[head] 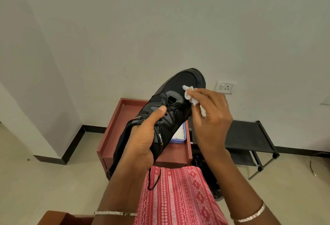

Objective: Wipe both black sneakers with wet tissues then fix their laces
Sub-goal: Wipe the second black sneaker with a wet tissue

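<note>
Bangled wrists frame the bottom of the view, a silver bracelet on the left and another on the right, above a lap covered in red patterned cloth. Both hands are raised over a low red-brown desk with a raised rim. The left hand grips a black sneaker around its heel and collar, the thumb lying across the laced top; the shoe is held in the air, tilted, with its toe pointing up and away toward the wall. The word CLYMB reads in pale letters on its side. A loose black lace hangs below the shoe over the red cloth. The right hand pinches a crumpled white wet tissue between thumb and fingers and presses it against the sneaker's forefoot, just ahead of the laces.

On the desk, partly hidden behind the shoe, sits a pale blue tray holding white tissues. To the right of the desk stands a black fabric shoe rack on a metal frame, and something black lies on the floor between the two, too hidden to identify. A white wall socket is set in the wall behind.
</note>
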Available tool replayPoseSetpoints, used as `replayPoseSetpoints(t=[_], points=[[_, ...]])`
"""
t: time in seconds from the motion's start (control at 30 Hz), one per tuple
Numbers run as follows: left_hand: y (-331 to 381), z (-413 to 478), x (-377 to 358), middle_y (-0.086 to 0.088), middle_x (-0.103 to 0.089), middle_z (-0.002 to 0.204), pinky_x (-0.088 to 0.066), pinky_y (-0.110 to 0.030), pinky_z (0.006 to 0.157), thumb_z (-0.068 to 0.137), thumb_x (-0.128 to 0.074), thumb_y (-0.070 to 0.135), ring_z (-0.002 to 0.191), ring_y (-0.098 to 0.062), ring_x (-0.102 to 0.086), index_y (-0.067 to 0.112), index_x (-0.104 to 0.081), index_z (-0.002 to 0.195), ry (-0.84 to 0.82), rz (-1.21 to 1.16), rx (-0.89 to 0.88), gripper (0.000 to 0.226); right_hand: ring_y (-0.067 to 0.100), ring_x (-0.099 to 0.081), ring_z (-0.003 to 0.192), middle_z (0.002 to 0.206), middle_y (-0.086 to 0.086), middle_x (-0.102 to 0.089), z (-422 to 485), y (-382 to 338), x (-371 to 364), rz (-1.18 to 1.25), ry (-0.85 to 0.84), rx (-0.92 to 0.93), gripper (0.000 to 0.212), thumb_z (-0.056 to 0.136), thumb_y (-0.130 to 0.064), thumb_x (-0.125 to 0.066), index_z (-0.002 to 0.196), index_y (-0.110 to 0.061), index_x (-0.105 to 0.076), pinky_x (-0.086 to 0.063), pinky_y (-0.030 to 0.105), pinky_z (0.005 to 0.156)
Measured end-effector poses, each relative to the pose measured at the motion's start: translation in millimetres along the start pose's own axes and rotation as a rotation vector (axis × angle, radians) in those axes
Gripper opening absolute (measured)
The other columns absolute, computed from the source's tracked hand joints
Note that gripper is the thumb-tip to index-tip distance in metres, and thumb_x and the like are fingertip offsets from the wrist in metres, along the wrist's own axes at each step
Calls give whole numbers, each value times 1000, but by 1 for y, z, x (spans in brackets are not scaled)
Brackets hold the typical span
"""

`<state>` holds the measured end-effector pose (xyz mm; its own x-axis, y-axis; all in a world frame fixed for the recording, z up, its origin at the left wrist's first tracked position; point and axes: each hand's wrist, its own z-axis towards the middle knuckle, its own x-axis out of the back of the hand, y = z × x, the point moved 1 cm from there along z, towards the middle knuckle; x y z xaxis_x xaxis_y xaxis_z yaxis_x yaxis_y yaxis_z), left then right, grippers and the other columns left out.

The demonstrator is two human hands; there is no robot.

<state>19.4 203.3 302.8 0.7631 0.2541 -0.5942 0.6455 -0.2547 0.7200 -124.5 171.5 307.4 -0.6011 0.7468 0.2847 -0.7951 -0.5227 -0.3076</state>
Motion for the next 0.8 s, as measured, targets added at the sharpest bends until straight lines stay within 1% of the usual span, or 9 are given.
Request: replayPoseSetpoints(t=[0.1,0.2,0.27,0.37,0.43,0.5,0.63,0.73,0.8], points=[[-1,2,5,-18,-73,110,-48,-47,104,83,-74,27,103,-33,-70,8,-69,120,-54,-70,113,42,20,-61,101,107,10,-71,-21,-14,1,59,-87,41,26,85,7,-71,108,-2,-75,-46,19,94],[0,6,11,-18,-72,114,-41,-53,109,79,-77,36,109,-35,-67,7,-70,120,-70,-93,196,50,22,-63,102,109,13,-70,-50,-28,0,116,-147,106,20,98,-5,-59,111,1,-74,-51,28,93],[1,8,13,-19,-71,114,-44,-51,108,81,-76,33,110,-35,-67,6,-70,118,-63,-123,177,46,24,-64,100,108,15,-71,-47,-25,-1,108,-145,130,22,101,-8,-56,110,3,-74,-51,27,93],[2,8,12,-20,-72,111,-49,-48,102,83,-73,24,107,-36,-68,5,-71,116,-46,-125,140,38,22,-63,99,107,13,-71,-18,-8,-1,56,-76,48,20,89,4,-68,108,0,-75,-45,17,96],[0,10,13,-20,-72,110,-49,-52,101,81,-75,23,108,-37,-68,7,-72,115,-39,-95,149,38,22,-64,99,109,10,-71,2,3,-1,60,-26,-73,23,87,4,-68,108,-3,-75,-51,21,92],[-1,11,15,-19,-73,109,-48,-53,102,80,-76,25,108,-38,-67,8,-73,114,-45,-84,165,37,23,-66,99,110,8,-70,9,6,0,87,-8,-130,24,87,3,-68,109,-4,-75,-54,26,89],[-2,13,17,-19,-71,116,-45,-53,105,85,-71,29,114,-37,-65,8,-73,116,-95,-132,195,37,22,-63,102,110,11,-68,-27,-14,0,116,-72,-79,29,84,9,-71,111,-1,-73,-52,25,92],[2,15,19,-19,-72,113,-48,-50,102,86,-70,29,105,-35,-69,8,-74,114,-103,-165,202,35,19,-61,104,109,11,-67,-55,-23,0,142,-119,-79,30,84,9,-71,113,-1,-72,-52,28,91],[2,16,20,-19,-72,112,-48,-52,102,86,-71,28,102,-35,-69,7,-74,113,-99,-160,198,34,17,-58,101,105,10,-68,-52,-18,-2,124,-114,-75,29,83,6,-74,111,-2,-74,-50,24,87]])
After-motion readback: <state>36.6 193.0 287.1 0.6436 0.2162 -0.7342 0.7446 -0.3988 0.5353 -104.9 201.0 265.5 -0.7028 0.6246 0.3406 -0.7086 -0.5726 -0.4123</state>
